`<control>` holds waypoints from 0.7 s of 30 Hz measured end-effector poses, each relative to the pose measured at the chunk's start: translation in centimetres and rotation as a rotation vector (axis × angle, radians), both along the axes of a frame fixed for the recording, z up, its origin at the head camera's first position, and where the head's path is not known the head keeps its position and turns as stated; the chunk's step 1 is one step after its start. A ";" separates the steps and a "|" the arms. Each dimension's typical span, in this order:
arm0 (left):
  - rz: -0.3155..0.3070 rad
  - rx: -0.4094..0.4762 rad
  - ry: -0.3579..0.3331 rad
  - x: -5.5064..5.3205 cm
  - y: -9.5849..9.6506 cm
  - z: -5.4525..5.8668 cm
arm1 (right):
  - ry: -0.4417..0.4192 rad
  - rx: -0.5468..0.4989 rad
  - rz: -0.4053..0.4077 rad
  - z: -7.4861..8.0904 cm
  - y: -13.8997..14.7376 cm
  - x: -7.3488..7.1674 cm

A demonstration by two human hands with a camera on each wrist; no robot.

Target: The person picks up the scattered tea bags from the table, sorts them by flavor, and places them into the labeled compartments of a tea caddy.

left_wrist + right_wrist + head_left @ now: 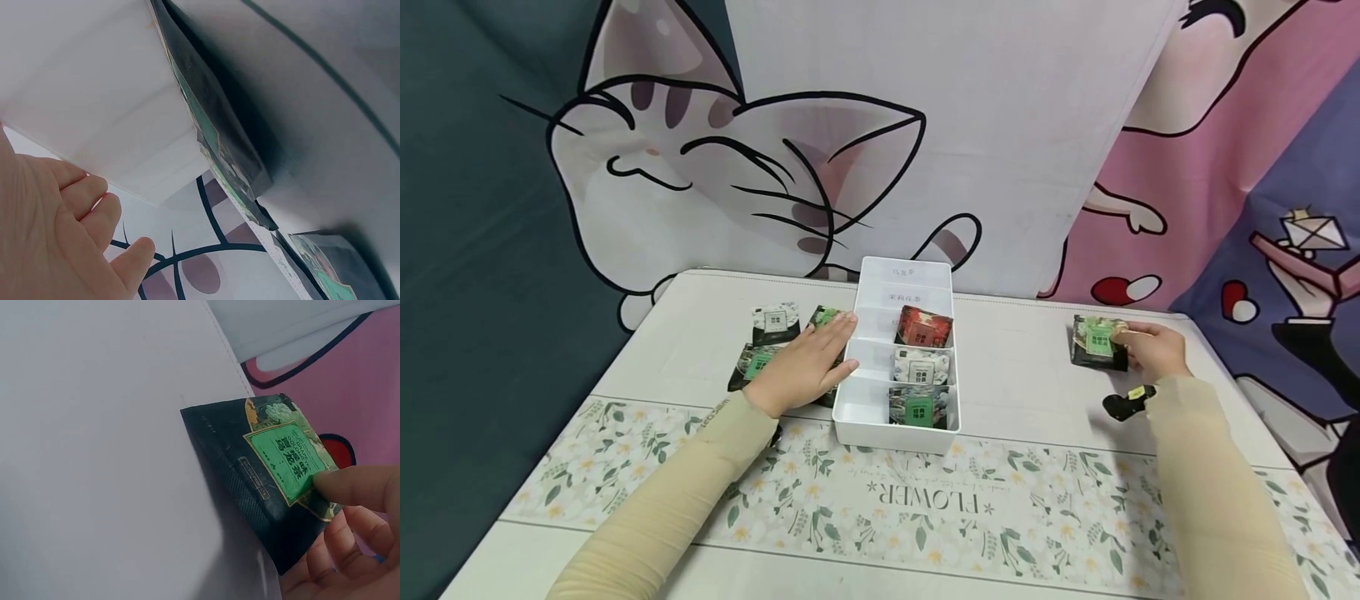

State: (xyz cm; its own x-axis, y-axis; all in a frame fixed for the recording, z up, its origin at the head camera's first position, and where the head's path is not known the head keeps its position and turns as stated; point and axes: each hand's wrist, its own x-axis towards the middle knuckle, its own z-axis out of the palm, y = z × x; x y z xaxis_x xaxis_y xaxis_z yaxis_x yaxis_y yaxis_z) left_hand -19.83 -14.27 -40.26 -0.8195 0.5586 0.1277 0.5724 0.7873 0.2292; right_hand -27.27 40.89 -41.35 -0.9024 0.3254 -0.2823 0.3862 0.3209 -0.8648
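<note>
My right hand point(1156, 350) pinches a black-and-green oolong tea sachet point(1098, 342) at the right of the table; in the right wrist view the thumb lies on the label of that sachet point(250, 469). My left hand point(805, 364) has its fingers straight and lies along the left side of a white compartment box point(868, 408). In the left wrist view the left hand point(81, 219) is beside the box's white wall point(106, 81). The box holds a red sachet point(923, 327), a white sachet point(921, 367) and a dark green one point(918, 407), one per compartment.
Left of the box lie several loose sachets, among them a white one point(776, 322) and a green-labelled one point(752, 364), partly hidden by the left hand. A flower-print strip point(940, 508) crosses the white table. A cartoon curtain point(1000, 125) hangs behind the table.
</note>
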 end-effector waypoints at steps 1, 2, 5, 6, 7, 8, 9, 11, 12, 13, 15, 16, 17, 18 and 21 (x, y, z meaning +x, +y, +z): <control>-0.001 0.001 0.001 0.0 0.0 0.0 | 0.007 -0.012 -0.002 0.1 -0.2 0.1; -0.001 0.002 0.001 0.0 0.0 0.0 | 0.011 -0.019 -0.003 0.2 -0.3 0.1; -0.001 0.002 -0.003 0.0 0.0 -0.1 | 0.018 -0.022 -0.001 0.5 -0.9 0.4; -0.001 0.002 -0.005 0.0 0.0 -0.1 | 0.018 -0.020 0.001 0.7 -1.0 0.5; -0.001 0.001 -0.003 0.0 -0.1 -0.1 | 0.018 -0.017 0.002 0.7 -1.2 0.6; -0.002 0.003 -0.003 0.0 0.0 -0.1 | 0.018 -0.020 0.001 0.8 -1.3 0.6; -0.002 0.004 0.000 0.0 0.0 -0.1 | 0.020 -0.035 -0.005 0.9 -1.4 0.6; -0.004 0.010 0.003 0.0 0.0 0.0 | 0.029 -0.082 -0.014 1.0 -1.7 0.7; -0.005 0.012 0.005 0.1 0.0 0.0 | 0.039 -0.128 -0.024 1.1 -1.9 0.7; -0.005 0.013 0.004 0.1 0.0 0.0 | 0.049 -0.171 -0.033 1.1 -2.1 0.7; -0.002 0.015 0.000 0.1 0.0 0.0 | 0.065 -0.254 -0.044 1.3 -2.5 0.8; 0.000 0.014 -0.003 0.1 0.0 0.0 | 0.071 -0.289 -0.042 1.4 -2.7 0.8; 0.001 0.014 -0.004 0.1 0.0 0.0 | 0.075 -0.325 -0.042 1.5 -2.9 0.8; 0.002 0.013 -0.004 0.1 0.0 0.0 | 0.080 -0.350 -0.038 1.6 -3.2 0.8; 0.005 0.012 -0.003 0.0 0.0 -0.1 | 0.092 -0.385 -0.017 1.9 -3.7 0.6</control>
State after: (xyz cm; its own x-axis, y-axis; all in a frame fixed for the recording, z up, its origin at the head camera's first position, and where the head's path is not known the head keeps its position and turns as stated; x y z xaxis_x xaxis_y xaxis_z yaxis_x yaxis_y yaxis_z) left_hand -19.79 -14.27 -40.33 -0.8227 0.5530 0.1320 0.5678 0.7873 0.2405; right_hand -26.63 37.14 -39.50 -0.9252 0.2262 -0.3048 0.3040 -0.0396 -0.9519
